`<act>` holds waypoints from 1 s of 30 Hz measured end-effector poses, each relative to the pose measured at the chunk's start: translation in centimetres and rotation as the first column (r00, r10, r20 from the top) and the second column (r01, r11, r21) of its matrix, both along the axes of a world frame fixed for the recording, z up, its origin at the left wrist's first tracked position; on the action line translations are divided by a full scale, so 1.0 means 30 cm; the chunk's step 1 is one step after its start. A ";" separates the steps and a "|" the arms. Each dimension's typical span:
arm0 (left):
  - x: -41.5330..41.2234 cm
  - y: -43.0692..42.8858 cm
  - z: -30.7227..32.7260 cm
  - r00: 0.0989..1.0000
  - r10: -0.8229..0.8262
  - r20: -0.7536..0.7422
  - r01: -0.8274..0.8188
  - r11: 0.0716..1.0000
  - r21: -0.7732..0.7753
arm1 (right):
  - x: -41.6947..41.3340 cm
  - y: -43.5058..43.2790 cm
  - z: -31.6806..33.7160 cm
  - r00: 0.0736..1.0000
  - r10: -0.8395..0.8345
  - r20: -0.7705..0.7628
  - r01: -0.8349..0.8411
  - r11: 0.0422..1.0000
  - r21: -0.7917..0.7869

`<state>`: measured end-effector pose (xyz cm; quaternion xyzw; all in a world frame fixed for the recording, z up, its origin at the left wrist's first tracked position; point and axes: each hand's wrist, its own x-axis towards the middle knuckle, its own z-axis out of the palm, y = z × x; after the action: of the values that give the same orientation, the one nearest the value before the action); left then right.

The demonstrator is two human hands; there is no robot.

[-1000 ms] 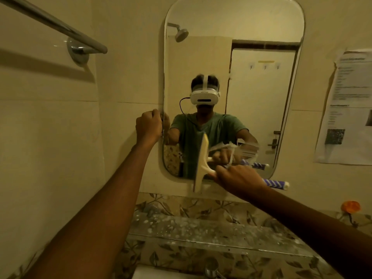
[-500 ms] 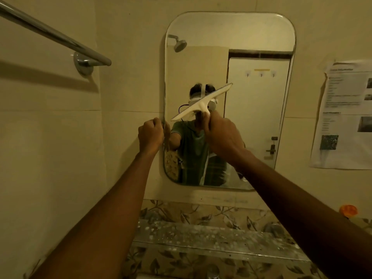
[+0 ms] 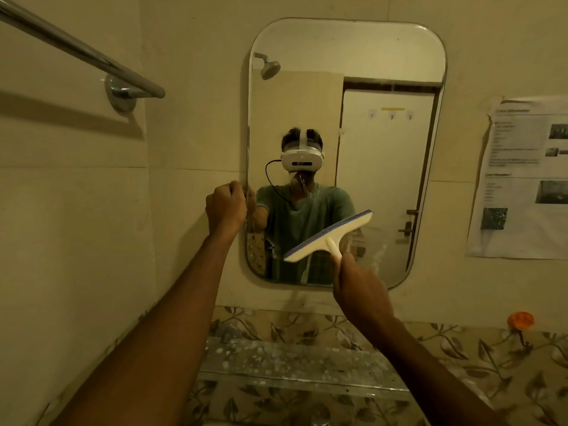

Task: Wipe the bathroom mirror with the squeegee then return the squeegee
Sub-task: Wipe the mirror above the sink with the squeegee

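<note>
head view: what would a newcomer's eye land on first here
The tall rounded mirror at the centre of the wall draws the eye first, with a white headset reflected in it. In front of its lower half, the right hand holds a white squeegee tilted up to the right. The left hand grips the mirror's left edge.

Bare upper mirror (image 3: pixel 347 47) above the squeegee (image 3: pixel 329 236); left hand (image 3: pixel 226 207) at its left edge, shelf (image 3: pixel 292 361) below, towel bar (image 3: pixel 92 55) well left.
</note>
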<state>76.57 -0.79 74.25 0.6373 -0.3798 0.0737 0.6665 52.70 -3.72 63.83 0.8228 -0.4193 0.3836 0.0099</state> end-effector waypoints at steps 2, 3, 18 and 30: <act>0.002 0.006 -0.020 1.000 -0.010 -0.027 0.011 1.000 0.021 | 0.024 0.019 0.024 0.999 0.022 -0.048 -0.026 0.997 -0.066; 0.004 0.006 -0.032 0.999 -0.013 -0.046 0.014 1.000 0.027 | 0.048 0.031 0.038 0.993 0.038 -0.115 -0.051 0.992 -0.112; -0.011 0.021 -0.042 0.995 -0.019 -0.100 0.022 0.999 0.035 | -0.052 -0.080 0.080 0.803 0.017 -0.596 -0.194 0.953 -0.235; -0.012 0.022 -0.038 0.996 -0.024 -0.083 0.025 1.000 0.012 | 0.044 0.016 0.311 0.883 0.280 0.376 -0.297 0.955 -0.013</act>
<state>76.20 -0.14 73.10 0.6395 -0.3603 0.0365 0.6782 54.01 -3.24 73.17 0.7878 -0.2950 0.5207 -0.1456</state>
